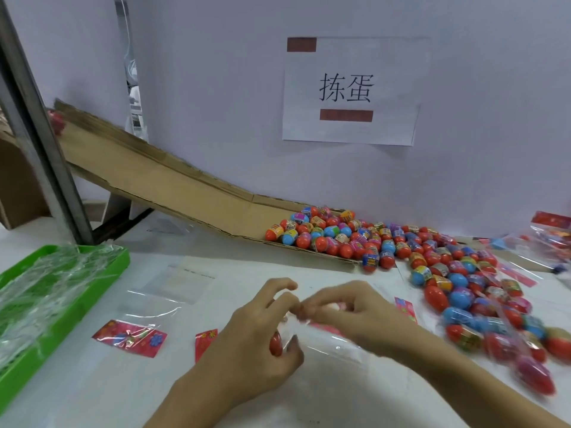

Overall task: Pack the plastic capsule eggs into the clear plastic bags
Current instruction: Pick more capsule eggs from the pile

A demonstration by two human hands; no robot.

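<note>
1. Head view: your left hand (pixel 262 329) pinches a clear plastic bag (pixel 324 341) with a red egg (pixel 276 343) inside.
2. Your right hand (pixel 346 307) pinches the bag's mouth.
3. Loose capsule eggs (pixel 432 261) heaped far right, below the cardboard chute (pixel 173 180).

Capsule eggs (pixel 432 267), heap at 3 o'clock: hard glossy plastic, red and blue shells, printed shiny wrap bands. Clear bag (pixel 327 338) at centre: thin transparent film, creased, glinting. Chute (pixel 173 180) from 10 o'clock: raw brown corrugated cardboard, matt, ragged edges. Tray (pixel 117 257) at 9 o'clock: bright green plastic, under crinkled clear film. Post (pixel 37 128) at 10 o'clock: dull grey metal. Sign (pixel 349 91) at 12 o'clock: matt white paper. Worktop (pixel 247 267): smooth white.
</note>
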